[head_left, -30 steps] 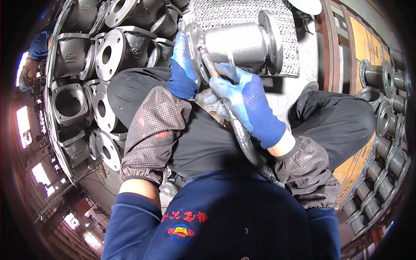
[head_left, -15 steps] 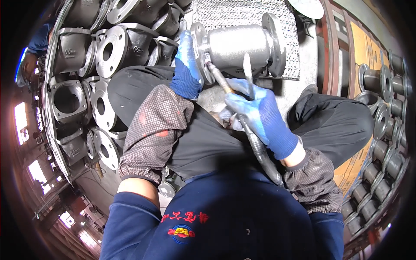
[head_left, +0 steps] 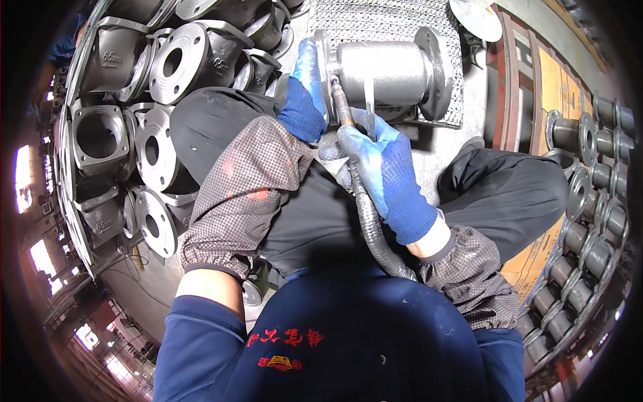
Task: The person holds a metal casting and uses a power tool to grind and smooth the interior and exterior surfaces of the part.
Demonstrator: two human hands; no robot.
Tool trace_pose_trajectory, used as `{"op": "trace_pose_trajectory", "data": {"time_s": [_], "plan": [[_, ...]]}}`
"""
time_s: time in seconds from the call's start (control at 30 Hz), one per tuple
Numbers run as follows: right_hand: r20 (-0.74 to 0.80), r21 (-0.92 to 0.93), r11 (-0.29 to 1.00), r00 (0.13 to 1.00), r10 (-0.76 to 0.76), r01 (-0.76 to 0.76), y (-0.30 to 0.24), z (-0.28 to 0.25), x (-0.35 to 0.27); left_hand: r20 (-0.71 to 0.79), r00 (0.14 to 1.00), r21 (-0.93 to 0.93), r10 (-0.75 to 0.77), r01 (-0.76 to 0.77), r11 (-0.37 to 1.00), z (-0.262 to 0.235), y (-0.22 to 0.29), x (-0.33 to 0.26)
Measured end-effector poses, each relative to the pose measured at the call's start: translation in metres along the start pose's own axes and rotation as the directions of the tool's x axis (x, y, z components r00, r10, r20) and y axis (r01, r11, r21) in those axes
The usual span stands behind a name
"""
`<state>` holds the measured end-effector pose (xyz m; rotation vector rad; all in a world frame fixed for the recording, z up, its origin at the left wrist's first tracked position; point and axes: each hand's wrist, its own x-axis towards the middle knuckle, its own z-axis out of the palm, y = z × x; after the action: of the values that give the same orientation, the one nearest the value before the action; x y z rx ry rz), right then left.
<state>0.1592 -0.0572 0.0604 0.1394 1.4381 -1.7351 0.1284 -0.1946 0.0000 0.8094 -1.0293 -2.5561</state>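
A silver-grey flanged metal casting (head_left: 392, 63) lies sideways in front of me on a ridged metal mat (head_left: 375, 13). My left hand (head_left: 305, 94), in a blue-and-white glove, holds its left flange from the outer face; the fingers lie straight along it and the thumb is hidden. My right hand (head_left: 382, 161), gloved alike, is closed around a slim hose-fed tool (head_left: 341, 102). The tool's thin tip meets the casting just inside the left flange. A pale, narrow bar rises from the same hand across the casting's side. A ribbed hose (head_left: 366, 214) trails back toward my waist.
Similar flanged castings (head_left: 157, 151) are stacked close at my left. More grey flanged pieces (head_left: 576, 261) stand in rows at the right. Beyond the mat are a round pale disc (head_left: 477, 20) and a reddish-brown metal frame (head_left: 512, 87). My bent legs flank the work.
The casting and my left hand have shifted a little to the right. My right hand has moved slightly left, with the tool's tip still at the left flange. The view has shifted slightly too.
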Motion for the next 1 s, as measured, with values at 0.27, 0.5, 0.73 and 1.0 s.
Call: {"op": "trace_pose_trajectory", "data": {"time_s": [0.27,0.5,0.73,1.0], "plan": [[-0.126,-0.01,0.999,0.991,-0.052,0.051,0.002,0.017,-0.004,-0.212,0.975,0.013,-0.066,0.07,0.997,-0.013,-0.007,0.021],[-0.091,-0.163,0.952,0.957,-0.276,0.259,-0.012,0.006,-0.015,-0.022,0.993,-0.106,-0.119,0.116,0.988,-0.022,-0.019,0.03],[0.022,-0.278,0.95,0.989,-0.144,0.145,-0.025,-0.009,-0.017,-0.139,0.977,0.07,-0.163,0.174,0.982,-0.027,-0.013,0.037],[-0.009,-0.299,0.954,1.0,-0.023,0.02,-0.001,-0.024,-0.005,-0.121,0.98,0.041,-0.159,0.165,0.986,-0.009,-0.019,0.03]]}}
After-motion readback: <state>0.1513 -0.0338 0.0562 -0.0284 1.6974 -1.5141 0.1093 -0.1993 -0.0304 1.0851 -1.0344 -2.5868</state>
